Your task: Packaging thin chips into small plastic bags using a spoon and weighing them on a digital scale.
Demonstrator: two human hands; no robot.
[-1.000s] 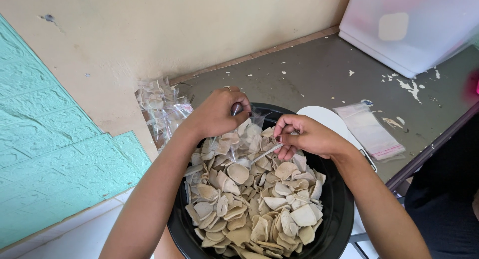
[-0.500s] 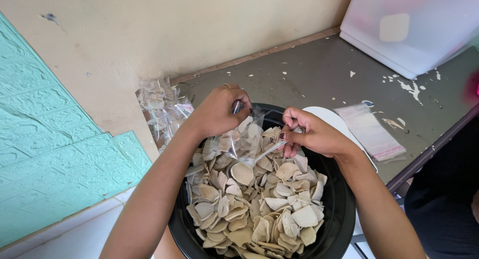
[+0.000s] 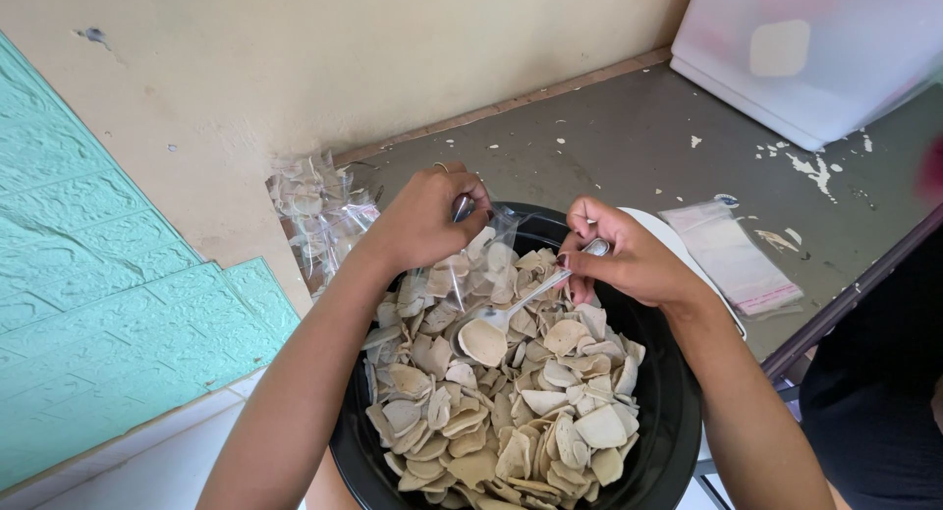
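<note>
A black bowl [image 3: 676, 414] full of several pale, flat cracker chips [image 3: 511, 412] sits right below me. My left hand [image 3: 422, 220] holds a small clear plastic bag [image 3: 470, 264] open over the far side of the bowl; some chips lie inside the bag. My right hand [image 3: 629, 259] grips the handle of a metal spoon [image 3: 511, 309], whose scoop carries one chip just below the bag's mouth.
Several filled clear bags [image 3: 319, 205] are piled against the beige wall at the left. A stack of flat plastic bags [image 3: 732, 259] lies on the grey table at the right, beside a white lid [image 3: 668, 235]. A white box [image 3: 815, 48] stands at the back right.
My right hand has turned the spoon, and its scoop with a chip now points toward the bag. My left hand has stayed on the bag.
</note>
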